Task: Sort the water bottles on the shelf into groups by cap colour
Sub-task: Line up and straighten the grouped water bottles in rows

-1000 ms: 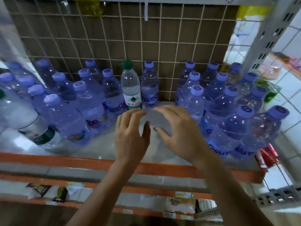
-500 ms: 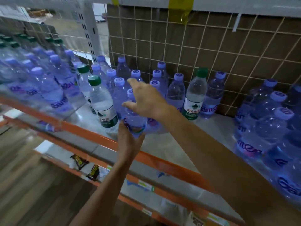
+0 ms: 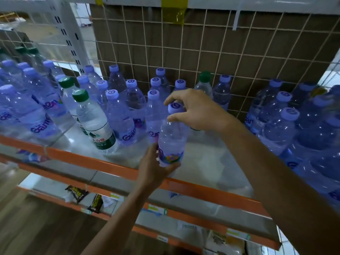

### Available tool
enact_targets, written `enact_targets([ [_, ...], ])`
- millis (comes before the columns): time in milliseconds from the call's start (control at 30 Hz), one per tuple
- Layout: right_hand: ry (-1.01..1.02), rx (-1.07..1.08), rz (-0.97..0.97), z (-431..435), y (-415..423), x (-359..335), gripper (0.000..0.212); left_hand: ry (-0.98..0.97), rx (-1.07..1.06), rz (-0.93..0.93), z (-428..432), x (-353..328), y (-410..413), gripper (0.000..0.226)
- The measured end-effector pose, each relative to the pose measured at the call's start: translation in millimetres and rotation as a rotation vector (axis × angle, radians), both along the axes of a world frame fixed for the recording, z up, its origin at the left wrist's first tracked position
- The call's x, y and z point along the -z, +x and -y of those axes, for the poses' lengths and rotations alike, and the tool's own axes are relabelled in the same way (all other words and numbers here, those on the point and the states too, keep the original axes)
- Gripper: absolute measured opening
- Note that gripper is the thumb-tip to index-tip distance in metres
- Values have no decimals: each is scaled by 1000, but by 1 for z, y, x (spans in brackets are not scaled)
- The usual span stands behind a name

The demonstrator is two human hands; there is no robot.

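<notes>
Between the two hands, a purple-capped bottle (image 3: 172, 138) stands roughly upright over the front of the shelf (image 3: 206, 162). The left hand (image 3: 152, 170) reaches up and grips its base, while the right hand (image 3: 198, 111) arches over the top, thumb and forefinger curled round the cap. This looks like the step of moving one purple bottle; next it probably needs setting among the purple ones, clear of the green-capped bottles (image 3: 92, 124) left of the left hand.

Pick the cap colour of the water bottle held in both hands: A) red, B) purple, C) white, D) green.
B: the water bottle, which the left hand grips near its base and the right hand pinches at the neck, has a purple cap.
</notes>
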State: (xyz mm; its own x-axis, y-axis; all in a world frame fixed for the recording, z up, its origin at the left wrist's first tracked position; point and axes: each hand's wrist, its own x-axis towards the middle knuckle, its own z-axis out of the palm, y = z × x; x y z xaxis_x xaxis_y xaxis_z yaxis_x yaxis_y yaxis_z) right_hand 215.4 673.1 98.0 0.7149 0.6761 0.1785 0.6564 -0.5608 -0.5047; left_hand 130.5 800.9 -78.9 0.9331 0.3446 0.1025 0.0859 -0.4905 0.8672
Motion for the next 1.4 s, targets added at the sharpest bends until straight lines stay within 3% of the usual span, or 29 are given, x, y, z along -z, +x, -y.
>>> enact_targets([
  [233, -76, 264, 42, 105, -20, -12, 38, -82, 325, 5, 88, -6, 20, 68],
  [533, -256, 441, 38, 194, -34, -11, 40, -68, 441, -17, 187, 13, 39, 73],
  [833, -367, 454, 49, 224, -30, -10, 44, 20, 406, -30, 224, 8, 40, 80],
  [1033, -430, 347, 80, 218, -25, -15, 43, 127, 402, -51, 224, 3, 36, 82],
  [1167, -401, 315, 183, 204, -18, -37, 39, 213, 451, -47, 203, -10, 34, 95],
  [1300, -347, 251, 249, 169, 19, -59, 38, 161, 297, 21, 155, -28, 46, 83],
  [1400, -375, 187, 245, 127, 69, -56, 43, 206, 165, -34, 130, -35, 71, 66],
])
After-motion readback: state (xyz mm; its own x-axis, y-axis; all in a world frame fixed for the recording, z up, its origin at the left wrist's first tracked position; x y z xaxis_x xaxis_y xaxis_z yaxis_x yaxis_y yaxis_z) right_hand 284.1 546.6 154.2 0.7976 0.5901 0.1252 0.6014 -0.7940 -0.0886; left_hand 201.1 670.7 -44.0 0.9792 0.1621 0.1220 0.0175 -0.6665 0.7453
